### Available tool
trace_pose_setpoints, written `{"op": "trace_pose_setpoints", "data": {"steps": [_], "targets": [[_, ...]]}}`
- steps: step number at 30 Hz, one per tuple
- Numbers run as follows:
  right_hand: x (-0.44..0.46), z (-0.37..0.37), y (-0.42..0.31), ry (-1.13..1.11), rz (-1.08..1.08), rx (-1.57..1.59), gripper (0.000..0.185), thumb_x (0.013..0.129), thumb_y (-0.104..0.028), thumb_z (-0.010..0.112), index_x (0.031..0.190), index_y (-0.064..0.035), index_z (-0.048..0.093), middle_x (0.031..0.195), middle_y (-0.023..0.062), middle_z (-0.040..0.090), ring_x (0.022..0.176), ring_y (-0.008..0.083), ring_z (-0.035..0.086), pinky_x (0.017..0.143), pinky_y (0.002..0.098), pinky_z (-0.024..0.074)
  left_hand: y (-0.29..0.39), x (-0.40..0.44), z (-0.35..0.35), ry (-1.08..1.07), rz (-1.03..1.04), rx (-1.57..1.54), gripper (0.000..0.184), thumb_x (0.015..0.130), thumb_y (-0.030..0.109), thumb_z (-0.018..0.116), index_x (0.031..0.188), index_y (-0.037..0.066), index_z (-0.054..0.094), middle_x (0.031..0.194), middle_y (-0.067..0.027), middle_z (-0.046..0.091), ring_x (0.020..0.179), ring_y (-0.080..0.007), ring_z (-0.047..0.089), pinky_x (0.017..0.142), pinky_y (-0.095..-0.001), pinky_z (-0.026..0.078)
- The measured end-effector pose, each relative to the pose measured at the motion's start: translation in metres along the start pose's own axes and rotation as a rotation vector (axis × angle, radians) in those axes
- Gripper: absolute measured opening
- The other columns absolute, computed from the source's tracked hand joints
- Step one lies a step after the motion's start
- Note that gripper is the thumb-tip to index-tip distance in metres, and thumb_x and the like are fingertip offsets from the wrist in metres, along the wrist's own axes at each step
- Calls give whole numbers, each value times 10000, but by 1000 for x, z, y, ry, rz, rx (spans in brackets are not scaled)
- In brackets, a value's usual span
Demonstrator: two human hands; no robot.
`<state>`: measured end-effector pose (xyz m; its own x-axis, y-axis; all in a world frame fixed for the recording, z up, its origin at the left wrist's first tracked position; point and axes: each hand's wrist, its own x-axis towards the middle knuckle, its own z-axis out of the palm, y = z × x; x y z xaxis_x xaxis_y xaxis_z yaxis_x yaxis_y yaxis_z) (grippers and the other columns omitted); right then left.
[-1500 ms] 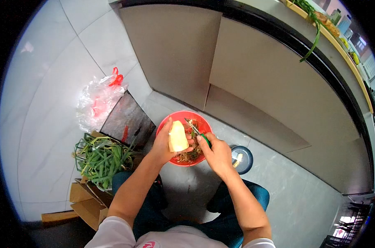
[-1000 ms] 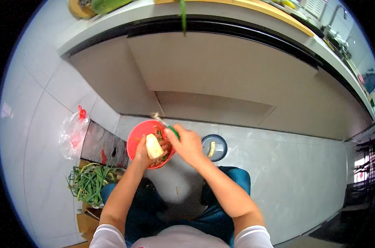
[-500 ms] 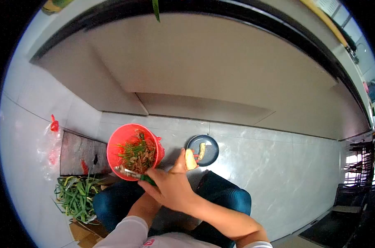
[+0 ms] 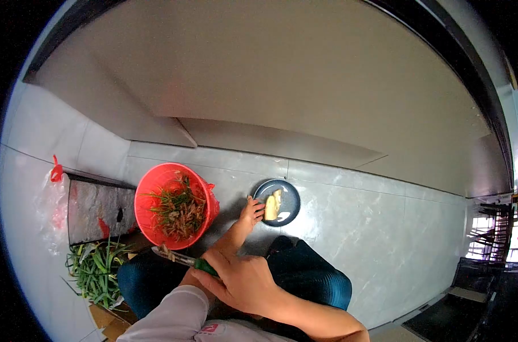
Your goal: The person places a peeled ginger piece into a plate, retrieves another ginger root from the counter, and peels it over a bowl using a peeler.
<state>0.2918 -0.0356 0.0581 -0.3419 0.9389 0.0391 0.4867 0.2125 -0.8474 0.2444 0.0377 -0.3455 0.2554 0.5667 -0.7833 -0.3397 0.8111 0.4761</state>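
Evidently, left hand loosely open beside peeled vegetable pieces near dish's left rim, right hand closed around green-handled peeler, blade best angled off left forearm.

this looks like a kitchen, seen from low down beside a long run of smooth, grey-brown cabinet fronts under a dark edge. the floor is grey tile with a marbled look, and food work is spread across it: a red bin with green and brown plant trimmings, long green stalks by an open cardboard box, and pale peeled pieces in a dark round dish. a green-handled tool fits too. the black slatted furniture at the far right may be chairs or racks
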Motion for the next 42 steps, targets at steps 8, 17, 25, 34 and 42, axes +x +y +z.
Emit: {"op": "trace_pose_setpoints", "data": {"steps": [8, 17, 25, 34, 42], "targets": [[11, 23, -13, 219, -151, -129, 297, 919, -373, 621, 892, -79, 587, 694, 154, 615, 620, 374, 633, 493, 467, 487, 80, -135, -4, -61, 107, 275, 636, 948, 555, 494, 1297, 23, 513, 1188, -170, 634, 1108, -321, 607, 965, -455, 478], [41, 45, -21, 77, 61, -4, 367, 951, -415, 554, 950, -58, 641, 807, 200, 681, 773, 402, 648, 695, 455, 489, 191, -267, -83, -91, 604, 363, 74, 872, 76, 584, 935, 50, 613, 873, -71, 650, 794, -162, 634, 721, -282, 521], [82, 120, 64, -116, 207, -491, 435, 898, -481, 596, 966, -59, 673, 863, 192, 704, 828, 345, 694, 733, 465, 532, 211, -286, -162, 273, 594, 954, 176, 745, 61, 699, 907, 42, 635, 833, -92, 658, 788, -176, 642, 693, -287, 509], [73, 120, 28, 21, -71, -655, 341, 875, -390, 636, 962, -60, 628, 730, 181, 684, 688, 367, 682, 626, 491, 528, 212, -283, -120, 399, 1080, 1076, 395, 799, 254, 771, 1118, 49, 661, 1105, -152, 672, 1028, -277, 647, 888, -373, 500], [72, 97, 15, 33, -46, -575, 359, 889, -401, 615, 978, -53, 620, 759, 201, 679, 715, 367, 685, 631, 494, 536, 223, -261, -122, 222, 802, 758, 239, 846, 164, 736, 1026, 13, 694, 880, -87, 720, 767, -137, 663, 707, -295, 531]]}}
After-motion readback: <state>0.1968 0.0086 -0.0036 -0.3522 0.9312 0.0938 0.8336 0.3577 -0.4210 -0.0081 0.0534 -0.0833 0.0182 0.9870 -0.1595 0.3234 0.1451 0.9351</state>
